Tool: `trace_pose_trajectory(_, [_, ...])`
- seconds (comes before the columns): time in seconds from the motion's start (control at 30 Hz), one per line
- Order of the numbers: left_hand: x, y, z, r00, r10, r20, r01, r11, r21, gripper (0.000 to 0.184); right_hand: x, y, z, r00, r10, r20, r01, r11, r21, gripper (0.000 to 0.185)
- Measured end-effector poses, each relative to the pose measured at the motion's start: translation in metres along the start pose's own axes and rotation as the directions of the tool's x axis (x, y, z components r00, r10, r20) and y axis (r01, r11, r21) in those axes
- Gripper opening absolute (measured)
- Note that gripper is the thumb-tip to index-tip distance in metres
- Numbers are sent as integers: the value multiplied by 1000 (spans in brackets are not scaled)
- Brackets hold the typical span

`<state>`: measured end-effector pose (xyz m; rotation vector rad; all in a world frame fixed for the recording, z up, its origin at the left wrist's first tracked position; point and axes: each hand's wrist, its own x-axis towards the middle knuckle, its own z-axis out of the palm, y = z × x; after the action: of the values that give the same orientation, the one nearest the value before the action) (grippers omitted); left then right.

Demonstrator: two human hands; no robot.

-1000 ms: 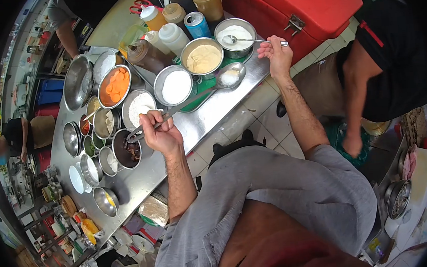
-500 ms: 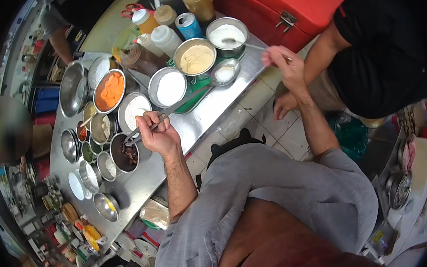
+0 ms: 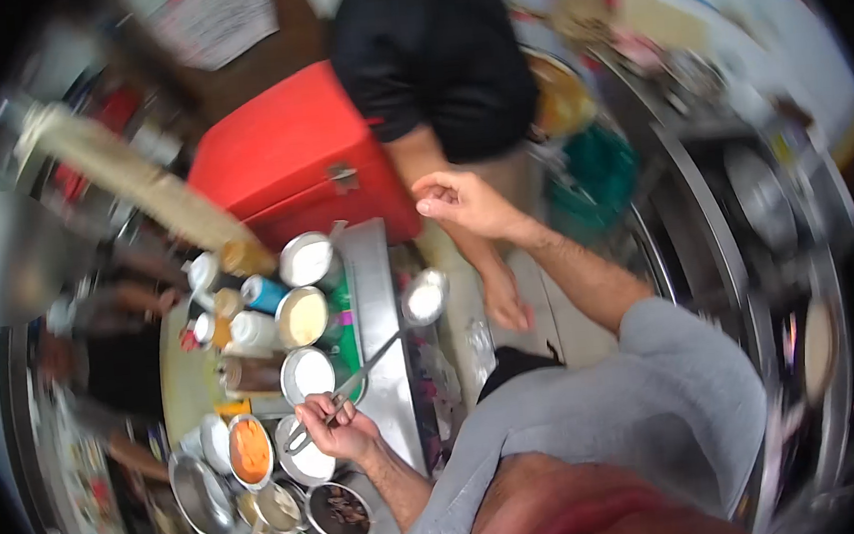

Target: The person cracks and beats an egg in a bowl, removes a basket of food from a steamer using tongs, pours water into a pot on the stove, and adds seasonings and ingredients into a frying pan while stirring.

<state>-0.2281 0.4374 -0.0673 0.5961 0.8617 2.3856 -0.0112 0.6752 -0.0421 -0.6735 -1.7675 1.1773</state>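
The right hand point(image 3: 467, 205) has been freed of the spoon, its fingers loosely parted. The powder-loaded ladle point(image 3: 378, 358) is gripped by the left hand point(image 3: 342, 431), its head held right of the counter point(image 3: 376, 301).

Cool, fairly even light brightens the steel counter point(image 3: 373, 281), where a pale sheen shows; the left background is dimmer. Motion blur smears both sides heavily, while the ladle point(image 3: 370, 369) reads more clearly. Fisheye distortion bends straight edges, and black vignetting darkens the corners.
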Motion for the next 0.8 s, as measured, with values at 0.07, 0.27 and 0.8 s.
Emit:
trace_pose_trajectory(0.07, [-7, 2, 14, 984, -121, 133, 125, 992, -26, 33, -74, -49, -19, 993, 119, -11, -119, 993, 0, 27])
trace_pose_trajectory(0.27, [-81, -21, 96, 790, -334, 514, 415, 908, -47, 36, -268, -134, -16, 946, 318, -66, -302, 937, 173, 25])
trace_pose_trajectory(0.8, [-582, -76, 261, 299, 87, 950, 460, 859, -224, 24, -583, -260, -122, 487, 501, -716, 300, 673, 676, 60])
